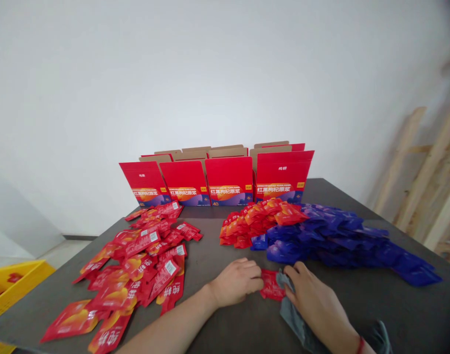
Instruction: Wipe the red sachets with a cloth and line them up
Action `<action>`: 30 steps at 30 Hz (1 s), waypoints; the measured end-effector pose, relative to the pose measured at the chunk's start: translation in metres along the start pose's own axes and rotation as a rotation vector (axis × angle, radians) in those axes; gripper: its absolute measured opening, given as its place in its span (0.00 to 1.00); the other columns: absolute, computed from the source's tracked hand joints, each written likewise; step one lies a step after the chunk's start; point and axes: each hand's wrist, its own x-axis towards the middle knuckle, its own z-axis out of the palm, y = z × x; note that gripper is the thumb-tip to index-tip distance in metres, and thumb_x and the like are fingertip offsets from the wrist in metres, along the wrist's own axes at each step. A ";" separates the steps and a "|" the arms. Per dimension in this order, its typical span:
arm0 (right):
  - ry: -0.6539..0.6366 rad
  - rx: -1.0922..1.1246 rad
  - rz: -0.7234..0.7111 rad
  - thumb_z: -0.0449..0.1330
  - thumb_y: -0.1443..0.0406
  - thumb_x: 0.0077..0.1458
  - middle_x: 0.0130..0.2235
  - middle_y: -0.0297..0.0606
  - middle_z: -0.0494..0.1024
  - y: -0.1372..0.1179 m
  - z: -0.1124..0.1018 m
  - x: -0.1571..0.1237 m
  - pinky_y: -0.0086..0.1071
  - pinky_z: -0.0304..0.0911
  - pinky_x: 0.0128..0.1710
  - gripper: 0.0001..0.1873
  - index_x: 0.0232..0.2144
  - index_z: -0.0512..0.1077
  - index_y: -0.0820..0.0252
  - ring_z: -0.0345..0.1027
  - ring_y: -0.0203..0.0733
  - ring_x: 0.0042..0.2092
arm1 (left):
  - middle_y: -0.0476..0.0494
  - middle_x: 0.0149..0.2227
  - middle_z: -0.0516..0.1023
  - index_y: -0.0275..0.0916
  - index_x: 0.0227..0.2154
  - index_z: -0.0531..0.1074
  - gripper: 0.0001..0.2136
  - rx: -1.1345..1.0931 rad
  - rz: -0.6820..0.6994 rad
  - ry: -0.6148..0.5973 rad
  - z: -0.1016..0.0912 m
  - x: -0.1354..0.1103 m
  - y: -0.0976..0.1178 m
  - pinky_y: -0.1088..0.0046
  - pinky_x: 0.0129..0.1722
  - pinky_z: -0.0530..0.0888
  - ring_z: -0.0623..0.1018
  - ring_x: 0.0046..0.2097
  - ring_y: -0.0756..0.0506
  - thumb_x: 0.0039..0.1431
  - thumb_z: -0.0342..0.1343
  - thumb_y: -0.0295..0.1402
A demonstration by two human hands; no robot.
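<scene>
- Near centre, a small, flat red packet (271, 284), glossy and slightly crinkled, lies between a person's two bare hands above a smooth dark grey table (206, 268).
- The left hand (237, 281) has its fingers curled together, pinching the packet's left edge.
- The right hand (316, 300) pinches a soft, rumpled grey-blue cloth (294, 317) between thumb and fingers — its bunched tip rests against the packet's right side. A thin red band (360, 345) circles the wrist.
- On the left, a loose sprawl of shiny red pouches (136, 260), flat and rectangular, some with white barcode patches.
- Right of centre, beyond the hands, a tight heap of plump orange-red sachets (254, 221) meets a long, wrinkled bank of deep blue sachets (339, 236).
- At the far side, open cardboard boxes (230, 179) stand in rows — printed red and blue outside, plain brown inside.
- Far left, a yellow plastic crate (21, 275); far right, pale, rough wooden slats (442, 162) against a smooth white wall (210, 73).
</scene>
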 end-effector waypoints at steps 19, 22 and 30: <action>0.021 -0.064 -0.032 0.53 0.68 0.53 0.39 0.37 0.70 0.007 0.008 -0.021 0.31 0.64 0.31 0.10 0.39 0.69 0.53 0.70 0.39 0.35 | 0.47 0.35 0.69 0.39 0.33 0.67 0.05 -0.099 -0.043 0.016 0.006 0.001 -0.007 0.72 0.36 0.63 0.68 0.38 0.49 0.63 0.49 0.30; 0.075 -0.138 0.039 0.51 0.67 0.55 0.37 0.39 0.70 0.038 -0.003 -0.023 0.33 0.64 0.32 0.08 0.37 0.69 0.56 0.70 0.40 0.34 | 0.48 0.36 0.70 0.39 0.32 0.67 0.03 -0.129 -0.043 0.033 0.007 0.003 -0.009 0.74 0.37 0.64 0.68 0.39 0.49 0.61 0.50 0.28; -0.024 0.000 -0.081 0.52 0.71 0.55 0.41 0.35 0.69 -0.032 -0.018 0.019 0.27 0.62 0.31 0.11 0.36 0.70 0.51 0.69 0.37 0.40 | 0.46 0.34 0.70 0.38 0.30 0.68 0.08 -0.106 -0.012 0.035 0.008 0.005 -0.004 0.72 0.38 0.64 0.68 0.38 0.48 0.65 0.47 0.30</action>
